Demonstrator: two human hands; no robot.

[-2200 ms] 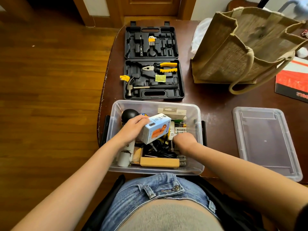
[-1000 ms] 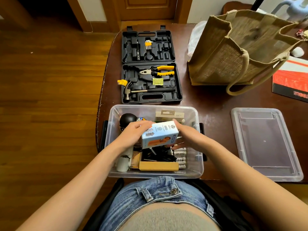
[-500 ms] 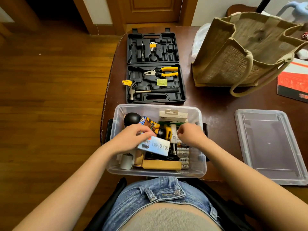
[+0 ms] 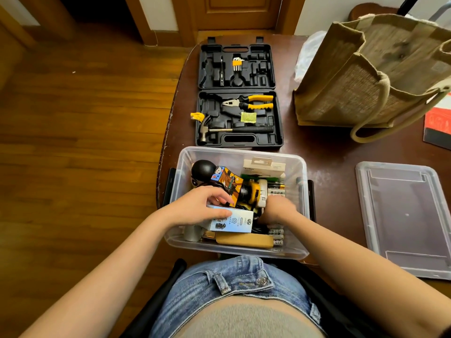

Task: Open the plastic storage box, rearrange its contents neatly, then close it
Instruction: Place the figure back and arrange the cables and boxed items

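Note:
The clear plastic storage box (image 4: 244, 156) stands open at the table's near edge, full of small items. My left hand (image 4: 200, 208) holds a light blue carton (image 4: 231, 222) lying flat over the box's near left part. My right hand (image 4: 277, 208) reaches down among the contents beside a yellow tool (image 4: 255, 191) and a row of batteries (image 4: 275, 234); its fingers are hidden. A black ball (image 4: 203, 169), a colourful carton (image 4: 228, 181), a white package (image 4: 264, 167) and a wooden block (image 4: 244, 240) also lie inside. The box's clear lid (image 4: 405, 215) rests on the table to the right.
An open black tool case (image 4: 239, 96) with pliers and a hammer lies just behind the box. A jute bag (image 4: 361, 76) stands at the back right, with a red booklet (image 4: 438, 125) at the right edge. The table's left edge drops to a wooden floor.
My left hand has lowered the blue carton from upright to flat inside the box. My right hand has let go of it and dipped into the contents on the right.

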